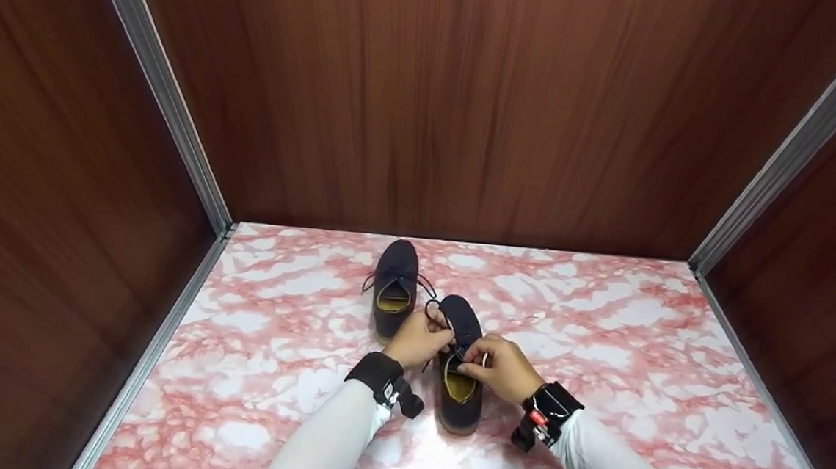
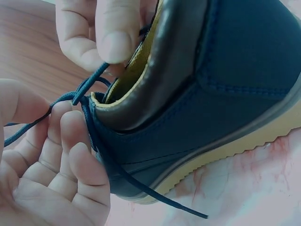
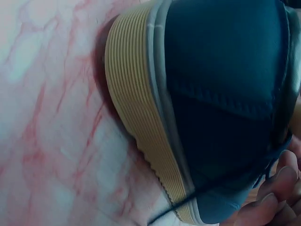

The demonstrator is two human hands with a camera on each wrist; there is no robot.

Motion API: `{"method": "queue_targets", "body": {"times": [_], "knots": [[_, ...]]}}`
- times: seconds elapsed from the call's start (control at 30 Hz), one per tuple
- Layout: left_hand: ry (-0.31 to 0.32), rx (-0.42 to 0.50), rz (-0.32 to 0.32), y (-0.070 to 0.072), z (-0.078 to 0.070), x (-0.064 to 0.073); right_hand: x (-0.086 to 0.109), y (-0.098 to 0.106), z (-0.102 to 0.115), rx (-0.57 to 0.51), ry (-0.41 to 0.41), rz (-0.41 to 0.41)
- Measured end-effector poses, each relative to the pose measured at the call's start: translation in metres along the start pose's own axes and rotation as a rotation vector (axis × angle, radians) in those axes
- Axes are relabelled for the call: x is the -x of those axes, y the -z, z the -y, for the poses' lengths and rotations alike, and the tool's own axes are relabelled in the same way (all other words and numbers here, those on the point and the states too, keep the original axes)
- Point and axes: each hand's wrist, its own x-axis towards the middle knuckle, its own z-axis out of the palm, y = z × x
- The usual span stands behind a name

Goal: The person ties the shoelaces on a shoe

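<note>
A dark blue lace-up shoe [image 1: 460, 415] with a yellow lining stands on the floor, toe pointing away, between my two hands. My left hand [image 1: 416, 341] is at the left of its opening and pinches a dark blue shoelace [image 2: 29, 126] between thumb and forefinger. From the other side my right hand [image 1: 503, 370] pinches another part of the lace with its thumb and fingers, above the opening. The laces cross at the top of the shoe, and a loose lace end [image 2: 162, 198] hangs down its side. In the right wrist view the ridged tan sole [image 3: 134, 80] shows, while the right fingers [image 3: 265, 207] are partly cut off.
A matching shoe [image 1: 397, 259] stands just beyond and to the left, its laces spread to both sides. The floor [image 1: 602, 336] is red-and-white marbled. Brown wood panels [image 1: 426, 117] with grey metal edging rise at the back and both sides.
</note>
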Motion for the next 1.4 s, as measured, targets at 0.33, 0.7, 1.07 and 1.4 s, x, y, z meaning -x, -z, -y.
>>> {"method": "queue_targets", "body": {"times": [0.33, 0.7, 1.07, 1.4], "knots": [[-0.004, 0.016, -0.028, 0.005, 0.007, 0.003, 0.006, 0.017, -0.006, -0.094, -0.078, 0.038], [0.014, 0.072, -0.035, 0.005, 0.009, 0.005, 0.008, 0.028, -0.009, -0.176, -0.153, 0.047], [0.031, 0.122, -0.009, 0.004, 0.012, 0.007, -0.006, 0.018, -0.010, -0.045, -0.073, 0.006], [-0.064, 0.087, 0.009, 0.006, 0.011, 0.011, -0.018, 0.007, -0.009, -0.005, -0.054, -0.046]]}}
